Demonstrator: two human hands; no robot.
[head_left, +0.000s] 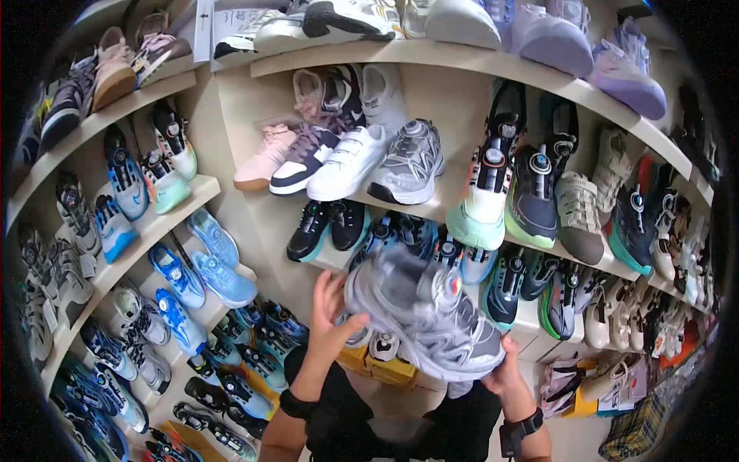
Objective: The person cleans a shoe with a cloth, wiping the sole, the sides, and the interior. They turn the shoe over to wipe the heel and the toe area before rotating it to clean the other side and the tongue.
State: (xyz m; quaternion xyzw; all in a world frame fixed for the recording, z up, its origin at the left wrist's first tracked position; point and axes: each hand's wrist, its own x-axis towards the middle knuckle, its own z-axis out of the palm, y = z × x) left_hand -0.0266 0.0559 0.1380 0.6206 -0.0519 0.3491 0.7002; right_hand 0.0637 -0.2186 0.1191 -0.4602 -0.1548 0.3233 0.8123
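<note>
A grey-and-silver sneaker (pixel 431 316) with a round lace dial is held up in front of my knees, slightly smeared by motion. Its toe points to the lower right, where my right hand (pixel 504 367) grips it from the side. Beside the heel, my left hand (pixel 332 316) has its fingers apart, and the thumb lies against or just by the heel's lower edge. A similar silver sneaker (pixel 409 163) stands on the shelf ahead, at the right of a white strap shoe (pixel 348 163).
Curved shelves (pixel 462 58) full of shoes surround me on the left, ahead and right. Black sneakers (pixel 310 229) stand on a lower ledge. Yellow boxes (pixel 396 373) sit low between my knees and the shelf. A checked bag (pixel 635 431) lies at the lower right.
</note>
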